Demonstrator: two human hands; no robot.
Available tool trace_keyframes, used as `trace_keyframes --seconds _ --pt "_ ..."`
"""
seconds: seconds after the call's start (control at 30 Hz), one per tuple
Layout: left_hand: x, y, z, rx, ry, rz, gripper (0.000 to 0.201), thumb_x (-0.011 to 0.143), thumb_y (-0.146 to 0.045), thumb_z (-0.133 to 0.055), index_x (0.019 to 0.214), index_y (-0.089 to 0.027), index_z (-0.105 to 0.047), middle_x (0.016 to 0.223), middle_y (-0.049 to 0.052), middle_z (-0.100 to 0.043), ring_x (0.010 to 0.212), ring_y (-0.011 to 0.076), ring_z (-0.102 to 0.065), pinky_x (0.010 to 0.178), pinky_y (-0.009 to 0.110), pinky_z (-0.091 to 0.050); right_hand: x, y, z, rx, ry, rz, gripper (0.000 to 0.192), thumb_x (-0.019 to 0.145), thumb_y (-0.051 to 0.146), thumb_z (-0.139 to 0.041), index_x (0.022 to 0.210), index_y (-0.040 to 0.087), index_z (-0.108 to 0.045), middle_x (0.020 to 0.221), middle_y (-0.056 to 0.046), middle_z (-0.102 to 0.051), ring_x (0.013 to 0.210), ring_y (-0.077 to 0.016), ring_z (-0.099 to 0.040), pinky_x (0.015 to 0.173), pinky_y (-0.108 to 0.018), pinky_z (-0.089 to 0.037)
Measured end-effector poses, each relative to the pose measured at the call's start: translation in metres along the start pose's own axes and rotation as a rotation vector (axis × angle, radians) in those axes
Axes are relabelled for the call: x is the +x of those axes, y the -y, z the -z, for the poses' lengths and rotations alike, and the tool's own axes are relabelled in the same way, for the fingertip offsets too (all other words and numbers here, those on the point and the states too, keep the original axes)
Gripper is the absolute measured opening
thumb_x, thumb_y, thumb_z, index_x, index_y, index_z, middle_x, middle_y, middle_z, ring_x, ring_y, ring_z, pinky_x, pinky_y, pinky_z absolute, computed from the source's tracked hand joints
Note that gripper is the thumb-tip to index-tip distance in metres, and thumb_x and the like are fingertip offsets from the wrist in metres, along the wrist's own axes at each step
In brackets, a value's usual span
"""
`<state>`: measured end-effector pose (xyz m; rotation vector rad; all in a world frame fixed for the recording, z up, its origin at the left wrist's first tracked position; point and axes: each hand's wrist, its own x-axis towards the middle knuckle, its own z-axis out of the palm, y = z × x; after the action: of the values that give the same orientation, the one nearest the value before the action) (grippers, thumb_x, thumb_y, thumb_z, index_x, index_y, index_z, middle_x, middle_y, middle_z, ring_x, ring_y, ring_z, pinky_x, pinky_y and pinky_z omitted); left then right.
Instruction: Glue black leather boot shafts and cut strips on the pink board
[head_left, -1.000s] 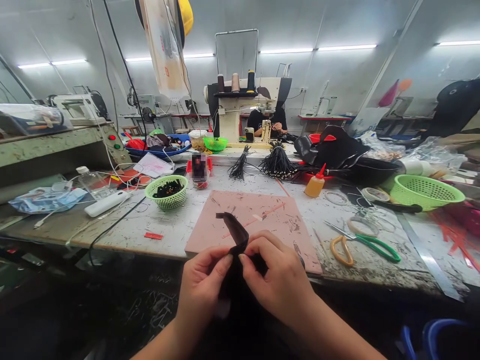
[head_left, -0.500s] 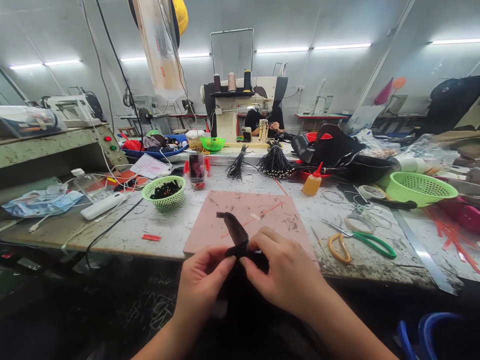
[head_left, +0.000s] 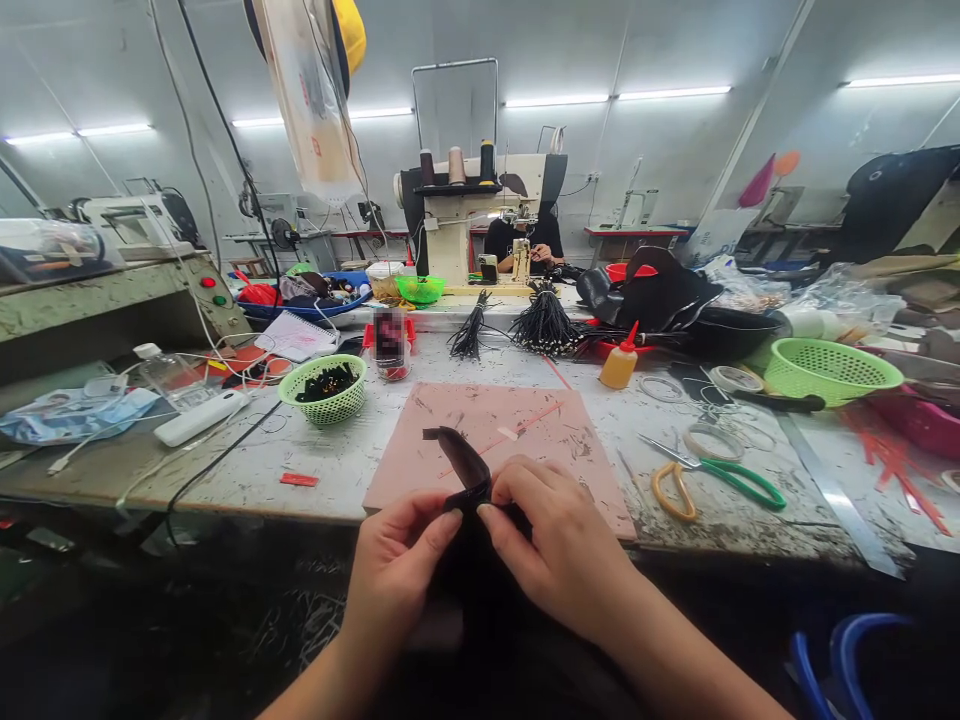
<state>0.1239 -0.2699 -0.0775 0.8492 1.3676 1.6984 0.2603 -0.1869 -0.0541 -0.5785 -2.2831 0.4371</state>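
Sewing workshop. A big sewing machine [head_left: 450, 235] with thread spools [head_left: 456, 166] stood beyond the scuffed, cluttered surface [head_left: 322, 450]; another machine [head_left: 124, 218] stood at left. Scissors [head_left: 691, 463], a squeeze bottle [head_left: 619, 366], a basket of black pieces [head_left: 330, 406] and bundled black cords [head_left: 546, 322] lay around. Tube lights [head_left: 555, 101] lined the wall; a co-worker [head_left: 499, 240] sat behind the big machine.

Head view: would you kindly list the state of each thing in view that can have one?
Black strip: bent, far end free
Left hand: grip closed on strip
Right hand: grip closed on strip
Pink board: flat, scraps on top
Scissors: lying down, handles spread
Amber bottle: upright
Left green basket: holding black pieces
Clear bottle: capped
Thread spools: upright
Strip lights: lit
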Motion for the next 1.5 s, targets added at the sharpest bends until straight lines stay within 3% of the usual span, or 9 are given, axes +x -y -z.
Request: trace_keyframes --seconds 0.17,0.37,0.53,0.67,0.97,1.3,1.4,1.5 --pt "0.003 -0.003 0.002 -0.055 0.056 0.035 0.015 0.067 -0.029 -0.074 0.077 -0.019 -0.069 0.074 0.001 -0.070 0.069 0.0144 -0.061 0.066 0.021 -0.048 0.002 0.004 0.000 -0.039 0.030 -0.010 0.010 0.080 0.014 -0.050 0.071 0.019 -0.047 0.067 -0.001 -0.055 0.060 -0.0151 -0.050 0.059 -0.027 -0.036" --pt "0.006 -0.010 0.007 -0.005 0.131 -0.085 0.015 0.058 -0.016 -0.079 0.069 -0.021 -0.070 0.080 -0.001 -0.062 0.079 0.0136 -0.057 0.072 0.018 -0.046 0.001 0.008 0.006 0.022 0.140 0.090 0.009 0.081 0.012 -0.049 0.077 0.017 -0.054 0.075 -0.003 -0.060 0.064 -0.0139 -0.055 0.056 -0.024 -0.039" --pt "0.003 -0.012 0.016 -0.129 0.104 0.083 0.011 0.062 -0.020 -0.077 0.062 -0.018 -0.067 0.090 0.000 -0.061 0.080 0.0124 -0.057 0.067 0.016 -0.047 0.000 0.000 0.018 -0.044 0.132 -0.029 0.008 0.076 0.024 -0.061 0.080 0.018 -0.058 0.074 -0.002 -0.063 0.061 -0.0159 -0.056 0.056 -0.027 -0.039" --pt "-0.001 -0.013 0.012 -0.262 0.099 0.170 0.012 0.062 -0.021 -0.078 0.063 -0.017 -0.067 0.089 0.003 -0.066 0.079 0.0149 -0.060 0.068 0.020 -0.049 0.000 -0.003 0.015 0.112 0.190 0.003 0.011 0.077 0.024 -0.062 0.073 0.019 -0.053 0.072 0.000 -0.061 0.064 -0.0145 -0.056 0.057 -0.025 -0.040" --pt "-0.006 -0.018 0.000 -0.335 0.095 0.188 0.019 0.064 -0.020 -0.076 0.060 -0.016 -0.058 0.055 -0.003 -0.057 0.049 0.0076 -0.050 0.049 0.015 -0.042 -0.001 -0.004 0.005 0.182 0.056 -0.001 0.011 0.082 0.024 -0.052 0.073 0.020 -0.048 0.068 0.001 -0.060 0.058 -0.0123 -0.054 0.056 -0.024 -0.039" --pt "-0.006 -0.019 0.000 -0.336 0.093 0.216 0.023 0.064 -0.022 -0.076 0.059 -0.016 -0.054 0.054 -0.005 -0.057 0.049 0.0071 -0.049 0.051 0.016 -0.042 -0.001 -0.002 0.005 0.103 0.011 -0.025 0.010 0.079 0.023 -0.055 0.071 0.019 -0.051 0.062 0.002 -0.058 0.050 -0.0109 -0.050 0.051 -0.023 -0.036" --pt "-0.001 -0.023 0.006 -0.230 0.147 0.189 0.021 0.063 -0.024 -0.076 0.062 -0.018 -0.056 0.066 -0.002 -0.064 0.058 0.0110 -0.056 0.056 0.019 -0.045 -0.001 0.001 0.004 0.037 0.033 -0.039 0.009 0.078 0.023 -0.057 0.071 0.019 -0.052 0.060 0.002 -0.057 0.050 -0.0118 -0.050 0.050 -0.024 -0.035" --pt "0.008 -0.036 0.013 0.177 0.276 0.067 0.014 0.063 -0.019 -0.075 0.071 -0.019 -0.063 0.077 0.001 -0.068 0.073 0.0178 -0.061 0.067 0.024 -0.048 -0.001 0.006 0.003 -0.013 0.108 0.005 0.006 0.079 0.019 -0.056 0.073 0.017 -0.056 0.066 -0.001 -0.060 0.056 -0.0143 -0.054 0.052 -0.025 -0.037"
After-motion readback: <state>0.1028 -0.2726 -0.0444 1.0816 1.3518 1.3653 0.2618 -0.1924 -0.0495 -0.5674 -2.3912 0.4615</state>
